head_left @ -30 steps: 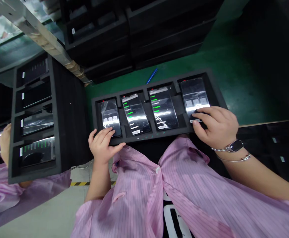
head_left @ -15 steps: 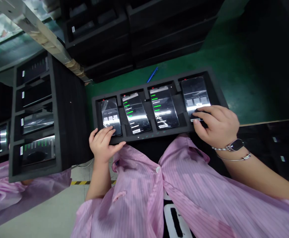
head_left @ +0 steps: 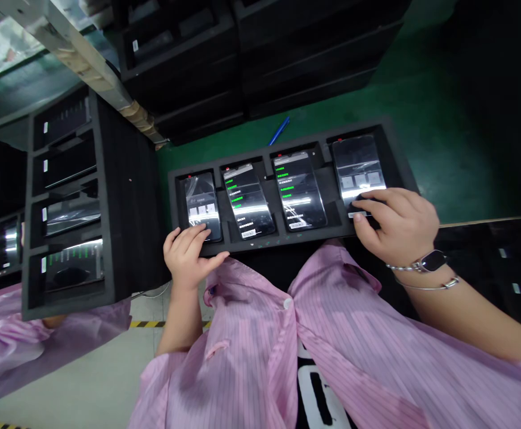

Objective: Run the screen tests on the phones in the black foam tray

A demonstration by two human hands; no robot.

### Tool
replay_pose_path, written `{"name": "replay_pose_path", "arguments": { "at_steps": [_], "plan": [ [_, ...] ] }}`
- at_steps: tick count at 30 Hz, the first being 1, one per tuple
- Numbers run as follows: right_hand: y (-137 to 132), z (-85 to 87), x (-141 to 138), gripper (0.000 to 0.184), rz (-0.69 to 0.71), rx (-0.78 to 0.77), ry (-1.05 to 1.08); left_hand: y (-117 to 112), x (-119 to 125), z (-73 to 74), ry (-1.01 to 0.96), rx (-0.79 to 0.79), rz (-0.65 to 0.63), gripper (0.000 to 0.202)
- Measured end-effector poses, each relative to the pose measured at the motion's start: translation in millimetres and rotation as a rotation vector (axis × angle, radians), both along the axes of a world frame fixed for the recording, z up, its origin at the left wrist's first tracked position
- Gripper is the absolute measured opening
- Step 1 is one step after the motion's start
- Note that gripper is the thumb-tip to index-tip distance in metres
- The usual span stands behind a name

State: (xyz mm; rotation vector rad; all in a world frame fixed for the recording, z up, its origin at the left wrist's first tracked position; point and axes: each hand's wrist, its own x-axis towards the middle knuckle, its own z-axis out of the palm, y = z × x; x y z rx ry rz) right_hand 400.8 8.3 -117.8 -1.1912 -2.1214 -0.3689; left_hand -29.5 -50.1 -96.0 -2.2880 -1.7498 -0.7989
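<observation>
- Left hand (head_left: 186, 256): fingers spread, tips resting on the lower end of the leftmost phone (head_left: 200, 205).
- Right hand (head_left: 401, 229): fingers curled over the lower end of the rightmost phone (head_left: 357, 164), thumb at its edge; possibly pinching it, hard to tell.
- Both phones lie with two other phones (head_left: 248, 199) in slots of a black foam tray (head_left: 397, 155) on a green table (head_left: 443, 149).
- A blue pen (head_left: 279, 131) lies just beyond the tray.

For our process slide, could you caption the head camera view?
Left hand on the leftmost smartphone, right hand on the rightmost, in a black foam tray.
</observation>
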Motion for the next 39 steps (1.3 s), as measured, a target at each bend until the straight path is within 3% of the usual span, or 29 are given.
{"name": "replay_pose_path", "arguments": {
  "at_steps": [4,8,13,17,21,25,28,31,34,39],
  "plan": [
    [-1,-4.2,3,0.02,-0.007,-0.009,0.011,-1,0,-0.4,-0.001,0.033,-0.025,0.055],
    [-1,-6.4,3,0.018,-0.011,-0.016,0.033,-2,2,11.8,-0.015,-0.056,-0.001,0.053],
    [-2,-4.7,1,0.016,-0.009,-0.009,0.013,11,8,26.8,-0.049,-0.027,0.137,0.046],
    [-2,6.7,1,0.019,-0.009,-0.122,0.039,24,11,20.8,0.0,-0.127,0.218,0.042],
    [5,19.6,-2,0.037,0.015,-0.228,0.09,25,11,17.2,-0.051,-0.147,0.225,0.046],
    [14,17.8,-5,0.038,0.026,-0.344,0.021,23,9,17.5,-0.105,-0.152,0.227,0.055],
    [12,15.5,-9,0.032,0.023,-0.245,0.083,21,11,19.1,-0.107,-0.135,0.234,0.049],
    [4,21.1,-21,0.032,0.098,-0.181,0.153,17,24,25.3,-0.069,-0.116,0.224,0.046],
    [-5,29.0,-42,0.033,0.219,-0.28,0.121,15,48,30.7,-0.015,-0.16,0.127,0.044],
    [-12,23.2,-70,0.037,0.268,-0.352,0.084,16,72,23.2,0.032,-0.232,0.04,0.046]
  ]
}}
